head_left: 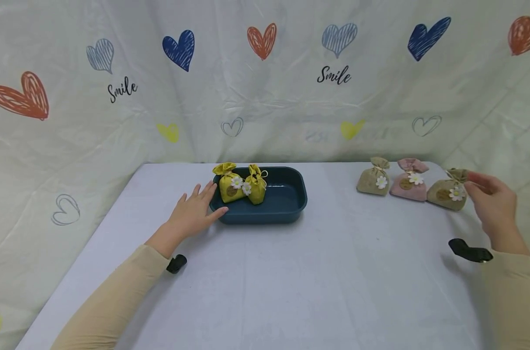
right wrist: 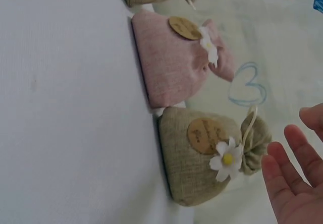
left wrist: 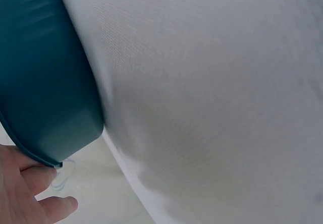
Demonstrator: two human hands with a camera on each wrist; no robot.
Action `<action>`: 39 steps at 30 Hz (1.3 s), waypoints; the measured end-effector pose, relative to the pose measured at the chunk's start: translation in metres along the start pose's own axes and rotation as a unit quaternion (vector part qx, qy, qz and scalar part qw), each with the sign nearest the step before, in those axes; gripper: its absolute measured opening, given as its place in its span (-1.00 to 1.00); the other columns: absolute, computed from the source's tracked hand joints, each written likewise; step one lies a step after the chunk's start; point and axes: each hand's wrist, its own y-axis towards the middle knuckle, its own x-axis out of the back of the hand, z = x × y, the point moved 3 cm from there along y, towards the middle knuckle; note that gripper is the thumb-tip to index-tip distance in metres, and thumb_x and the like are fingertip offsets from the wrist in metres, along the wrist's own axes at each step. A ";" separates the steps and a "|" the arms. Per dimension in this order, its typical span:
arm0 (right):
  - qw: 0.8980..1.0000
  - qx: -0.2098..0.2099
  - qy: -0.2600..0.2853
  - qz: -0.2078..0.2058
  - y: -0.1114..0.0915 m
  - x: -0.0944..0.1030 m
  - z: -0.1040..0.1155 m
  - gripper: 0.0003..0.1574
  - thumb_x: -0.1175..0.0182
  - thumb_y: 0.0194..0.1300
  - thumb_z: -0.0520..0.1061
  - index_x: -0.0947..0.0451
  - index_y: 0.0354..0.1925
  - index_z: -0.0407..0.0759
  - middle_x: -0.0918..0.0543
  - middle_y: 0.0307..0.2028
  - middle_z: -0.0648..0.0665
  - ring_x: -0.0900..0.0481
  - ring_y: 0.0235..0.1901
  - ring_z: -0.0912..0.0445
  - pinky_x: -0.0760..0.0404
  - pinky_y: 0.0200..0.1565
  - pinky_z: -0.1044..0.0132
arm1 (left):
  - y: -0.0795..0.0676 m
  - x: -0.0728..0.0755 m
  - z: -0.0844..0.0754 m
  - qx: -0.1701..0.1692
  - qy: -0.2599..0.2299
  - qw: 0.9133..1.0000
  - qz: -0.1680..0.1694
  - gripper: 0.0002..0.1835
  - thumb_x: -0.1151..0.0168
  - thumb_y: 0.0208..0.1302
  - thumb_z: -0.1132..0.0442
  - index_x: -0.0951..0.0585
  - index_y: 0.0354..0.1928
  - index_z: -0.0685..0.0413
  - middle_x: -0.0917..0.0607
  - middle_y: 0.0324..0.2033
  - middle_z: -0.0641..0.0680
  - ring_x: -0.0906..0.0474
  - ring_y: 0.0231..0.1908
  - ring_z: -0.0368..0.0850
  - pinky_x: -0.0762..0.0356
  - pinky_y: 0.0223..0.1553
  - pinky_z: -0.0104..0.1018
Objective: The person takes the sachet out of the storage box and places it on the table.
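Olive cloth sack (right wrist: 189, 176) with a white flower (right wrist: 227, 159) sits by spread right hand (head_left: 495, 201), left hand (head_left: 192, 213) splayed.

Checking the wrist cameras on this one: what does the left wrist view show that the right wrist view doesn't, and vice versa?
Only the left wrist view: the teal tray and the left hand at its rim.
Only the right wrist view: the pink pouch, two tan pouches, one cut off by the frame, and the right hand.
Both: white tabletop, pale backdrop.
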 end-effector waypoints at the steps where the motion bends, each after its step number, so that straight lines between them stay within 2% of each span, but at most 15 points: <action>1: 1.000 0.010 0.013 0.004 -0.001 -0.002 0.004 -0.57 -0.10 0.56 -0.05 -0.52 0.30 0.29 -0.54 -0.07 0.41 -0.43 -0.08 0.48 -0.38 -0.20 0.73 | 0.000 0.000 0.000 0.000 0.001 1.000 -0.001 -0.02 0.10 0.50 -0.39 0.03 0.65 0.14 0.03 0.61 0.15 0.12 0.55 0.34 0.09 0.42 0.43; 3: 0.999 0.031 0.031 0.012 -0.003 -0.005 0.012 -0.65 -0.12 0.55 -0.10 -0.57 0.18 0.27 -0.52 -0.17 0.46 -0.44 -0.15 0.49 -0.39 -0.25 0.75 | 0.000 0.000 0.000 -0.001 0.003 1.000 -0.004 -0.02 0.10 0.50 -0.39 0.03 0.65 0.14 0.02 0.61 0.15 0.11 0.55 0.35 0.08 0.42 0.43; 5: 0.998 0.049 0.039 0.019 -0.006 -0.009 0.019 -0.68 -0.13 0.54 -0.12 -0.59 0.13 0.25 -0.55 -0.18 0.44 -0.45 -0.16 0.47 -0.41 -0.25 0.76 | 0.000 0.001 0.000 -0.002 0.003 1.000 -0.005 -0.03 0.09 0.50 -0.39 0.02 0.65 0.14 0.01 0.61 0.15 0.11 0.55 0.35 0.07 0.41 0.43; 13: 0.992 0.105 0.012 0.068 -0.019 -0.034 0.049 -0.67 -0.15 0.55 -0.04 -0.57 0.22 0.15 -0.54 -0.09 0.38 -0.48 -0.12 0.45 -0.42 -0.18 0.75 | -0.001 0.002 -0.001 -0.002 0.001 1.000 -0.003 -0.03 0.09 0.51 -0.38 0.03 0.65 0.13 0.01 0.61 0.15 0.12 0.55 0.34 0.08 0.42 0.42; 20: 0.976 0.177 0.034 0.121 -0.034 -0.058 0.074 -0.65 -0.18 0.53 -0.14 -0.59 0.23 -0.04 -0.61 -0.06 0.38 -0.52 -0.06 0.44 -0.46 -0.12 0.72 | 0.000 0.001 0.000 0.002 0.001 1.000 -0.001 -0.02 0.09 0.50 -0.39 0.03 0.65 0.13 0.02 0.61 0.15 0.12 0.55 0.33 0.09 0.42 0.42; 24: 0.969 0.199 0.061 0.134 -0.043 -0.071 0.085 -0.65 -0.15 0.53 -0.24 -0.59 0.22 -0.17 -0.66 -0.07 0.33 -0.55 -0.06 0.41 -0.48 -0.09 0.69 | 0.001 0.000 0.000 0.001 0.004 1.000 0.000 -0.02 0.10 0.50 -0.40 0.03 0.65 0.13 0.02 0.61 0.15 0.11 0.55 0.34 0.09 0.42 0.42; 28: 0.962 0.211 0.091 0.148 -0.048 -0.082 0.093 -0.67 -0.16 0.52 -0.28 -0.61 0.18 -0.17 -0.69 -0.07 0.26 -0.60 -0.05 0.38 -0.51 -0.09 0.67 | 0.001 0.000 0.000 0.001 0.009 1.000 0.003 -0.02 0.11 0.50 -0.41 0.03 0.65 0.13 0.02 0.61 0.15 0.10 0.55 0.35 0.08 0.42 0.42; 33: 0.947 0.236 0.127 0.178 -0.053 -0.097 0.099 -0.68 -0.16 0.49 -0.36 -0.63 0.14 -0.22 -0.71 -0.05 0.15 -0.61 -0.05 0.31 -0.55 -0.18 0.64 | 0.001 0.000 0.000 0.002 0.009 1.000 0.000 -0.02 0.10 0.50 -0.40 0.02 0.65 0.14 0.01 0.61 0.16 0.09 0.55 0.35 0.07 0.42 0.42; 36: 0.942 0.239 0.131 0.196 -0.055 -0.106 0.100 -0.68 -0.16 0.49 -0.36 -0.64 0.13 -0.19 -0.71 -0.05 0.15 -0.59 -0.04 0.31 -0.55 -0.17 0.63 | 0.001 0.001 0.000 0.004 0.009 1.000 0.002 -0.02 0.10 0.50 -0.40 0.02 0.65 0.14 0.01 0.61 0.16 0.11 0.55 0.35 0.09 0.42 0.42; 39: 0.936 0.253 0.127 0.211 -0.059 -0.115 0.102 -0.68 -0.16 0.49 -0.37 -0.63 0.14 -0.25 -0.71 -0.03 0.15 -0.60 -0.01 0.30 -0.53 -0.08 0.63 | 0.000 0.001 -0.001 0.005 0.010 1.000 0.004 -0.01 0.10 0.50 -0.41 0.03 0.65 0.14 0.02 0.61 0.16 0.12 0.55 0.34 0.10 0.43 0.41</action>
